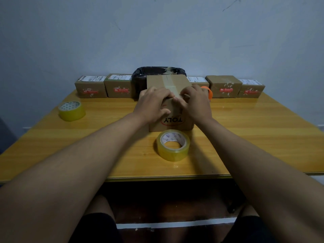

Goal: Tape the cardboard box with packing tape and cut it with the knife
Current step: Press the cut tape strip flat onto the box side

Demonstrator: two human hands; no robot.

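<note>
On the table (245, 137), centre: the box (169, 102) stands closed, upside-down "TOLY" print on its near face.
Strip: a band of tape (171, 84) runs along the lid from 12 o'clock to the near edge.
Left hand (153, 104): palm down on the box's near top edge at 9 o'clock of the strip, fingers together and flat, pressing, gripping nothing.
Right hand (197, 102): at 3 o'clock of the strip, fingertips bent onto the tape end at the edge; whether they pinch it or only press, I cannot tell.
Roll (173, 145): clear tape lying flat at 6 o'clock of the box, just beside it.
Second roll (71, 110): well apart at 9 o'clock.
Orange item (208, 92): at 3 o'clock, mostly hidden behind the right hand.
Back row (91, 88): small parcels along the wall at 12 o'clock, either side of a black-lined bin (140, 78) that sits behind the box.
</note>
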